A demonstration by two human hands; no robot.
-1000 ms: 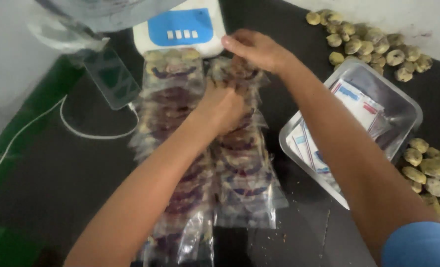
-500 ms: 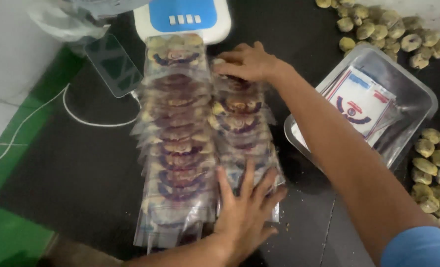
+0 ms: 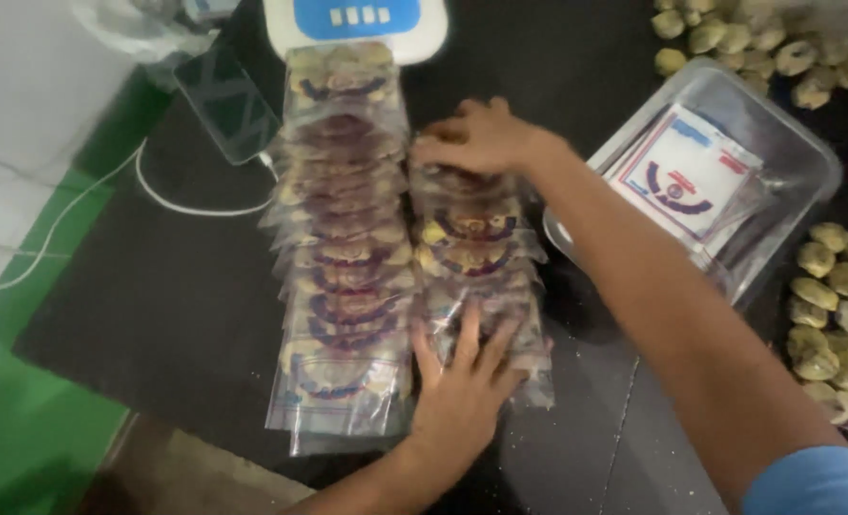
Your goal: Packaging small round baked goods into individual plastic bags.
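Black desk: two shingled rows of filled clear packets. Left hand, fingers splayed flat, presses right row; right hand, fingers spread, steadies its far end. Press evenly, both ends.

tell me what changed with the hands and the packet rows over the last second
The left hand slid from the middle of the packet rows down to the near end of the right row, fingers spread flat on it. The right hand stayed pressed on that row's far end. Nothing was picked up or let go. The left row, scale and clear tray kept their places.
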